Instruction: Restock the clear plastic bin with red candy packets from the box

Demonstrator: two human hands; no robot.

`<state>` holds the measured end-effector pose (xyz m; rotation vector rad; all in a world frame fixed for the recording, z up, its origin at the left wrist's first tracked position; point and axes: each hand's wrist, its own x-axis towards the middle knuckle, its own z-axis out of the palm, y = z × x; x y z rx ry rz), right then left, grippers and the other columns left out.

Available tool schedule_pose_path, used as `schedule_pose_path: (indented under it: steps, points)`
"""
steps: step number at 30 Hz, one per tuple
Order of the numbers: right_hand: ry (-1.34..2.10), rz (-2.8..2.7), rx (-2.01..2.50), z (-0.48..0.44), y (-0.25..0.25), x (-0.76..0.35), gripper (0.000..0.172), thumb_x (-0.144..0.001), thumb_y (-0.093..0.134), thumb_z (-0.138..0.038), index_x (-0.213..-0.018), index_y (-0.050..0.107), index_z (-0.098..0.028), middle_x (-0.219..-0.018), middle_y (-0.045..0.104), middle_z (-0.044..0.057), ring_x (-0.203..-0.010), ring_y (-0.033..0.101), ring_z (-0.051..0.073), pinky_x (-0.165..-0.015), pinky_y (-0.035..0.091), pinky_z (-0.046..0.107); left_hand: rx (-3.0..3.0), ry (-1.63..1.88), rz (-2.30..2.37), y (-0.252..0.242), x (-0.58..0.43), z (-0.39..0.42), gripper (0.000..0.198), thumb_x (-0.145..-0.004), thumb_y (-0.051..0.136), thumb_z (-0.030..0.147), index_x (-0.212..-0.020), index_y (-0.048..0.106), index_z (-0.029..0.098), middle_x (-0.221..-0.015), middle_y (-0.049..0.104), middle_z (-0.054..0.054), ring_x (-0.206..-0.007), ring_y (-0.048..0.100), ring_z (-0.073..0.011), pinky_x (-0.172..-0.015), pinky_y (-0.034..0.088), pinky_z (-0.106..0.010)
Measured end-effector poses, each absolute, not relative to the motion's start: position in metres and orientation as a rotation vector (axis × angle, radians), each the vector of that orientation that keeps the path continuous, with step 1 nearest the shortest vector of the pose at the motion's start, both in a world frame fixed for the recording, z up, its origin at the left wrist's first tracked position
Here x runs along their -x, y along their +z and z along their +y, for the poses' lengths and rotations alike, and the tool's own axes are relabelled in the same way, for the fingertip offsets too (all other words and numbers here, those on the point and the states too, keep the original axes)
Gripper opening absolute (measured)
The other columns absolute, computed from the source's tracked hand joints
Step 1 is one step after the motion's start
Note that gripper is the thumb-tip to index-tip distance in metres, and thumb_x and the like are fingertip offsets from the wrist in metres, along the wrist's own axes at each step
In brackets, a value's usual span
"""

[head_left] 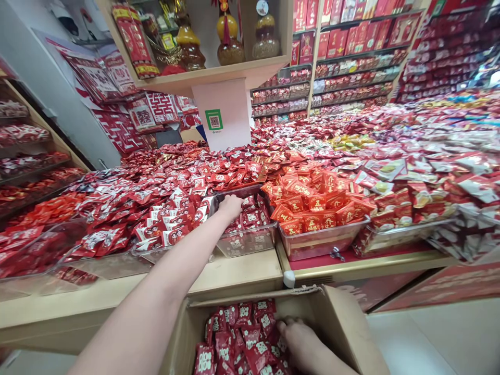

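My left hand [230, 206] reaches forward to a clear plastic bin [246, 242] on the counter. Its fingers are curled at the bin's back left rim. Dark red wrapped packets [252, 214] partly fill that bin. Below, a cardboard box [344, 317] stands open in front of the counter, holding many red packets [250, 338] with pale printed characters. My right hand [299, 338] is down inside this box at its right side, with bent fingers dug in among the packets. The packets partly hide its fingertips.
A bin of orange-red packets [312, 213] sits right of the working bin, with red-and-white packets [172, 221] on its left. Heaped sweets cover the counter behind. A white post with a QR code [214, 120] supports a shelf [211, 73] overhead. Keys [336, 254] lie by the counter edge.
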<state>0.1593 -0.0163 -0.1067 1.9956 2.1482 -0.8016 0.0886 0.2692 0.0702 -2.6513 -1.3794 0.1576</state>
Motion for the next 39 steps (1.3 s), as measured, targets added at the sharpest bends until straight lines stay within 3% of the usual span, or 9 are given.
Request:
schedule_pose_path:
  steps: [9,16,28,39]
  points:
    - [-0.883,2.133,-2.025,-0.014,-0.110,-0.159,0.054,-0.051,0.060,-0.005,-0.104,0.055,-0.015,-0.103,0.056,0.014,-0.092,0.053,0.029,-0.076,0.045,0.037,2.648,0.041,-1.298,0.065,-0.108,0.262,0.038,-0.086,0.032,0.019,-0.119,0.043,0.034,-0.104,0.051,-0.008,-0.102,0.048,-0.0258,-0.078,0.041,-0.041]
    - [-0.926,2.102,-2.044,-0.012,-0.109,-0.159,0.059,-0.048,0.064,-0.007,-0.106,0.055,-0.014,-0.105,0.057,0.014,-0.096,0.051,0.031,-0.079,0.043,0.039,2.661,0.045,-1.244,0.066,-0.111,0.268,0.035,-0.082,0.046,0.033,-0.113,0.045,0.017,-0.109,0.051,-0.007,-0.095,0.052,-0.0204,-0.080,0.042,-0.043]
    - [-0.878,2.128,-2.017,-0.010,-0.103,-0.158,0.052,-0.053,0.060,-0.009,-0.105,0.056,-0.014,-0.102,0.058,0.014,-0.092,0.054,0.030,-0.078,0.044,0.038,2.683,0.041,-1.099,0.060,-0.133,0.259,0.027,-0.082,0.047,0.028,-0.105,0.050,0.015,-0.106,0.053,-0.007,-0.090,0.054,-0.0178,-0.076,0.046,-0.038]
    - [-0.814,2.202,-2.033,-0.015,-0.112,-0.159,0.049,-0.053,0.055,-0.006,-0.102,0.057,-0.014,-0.099,0.059,0.013,-0.088,0.056,0.028,-0.074,0.046,0.038,2.796,0.053,-1.302,0.082,-0.120,0.272,0.028,-0.081,0.048,0.028,-0.106,0.050,0.015,-0.107,0.053,-0.007,-0.091,0.054,-0.0182,-0.076,0.046,-0.038]
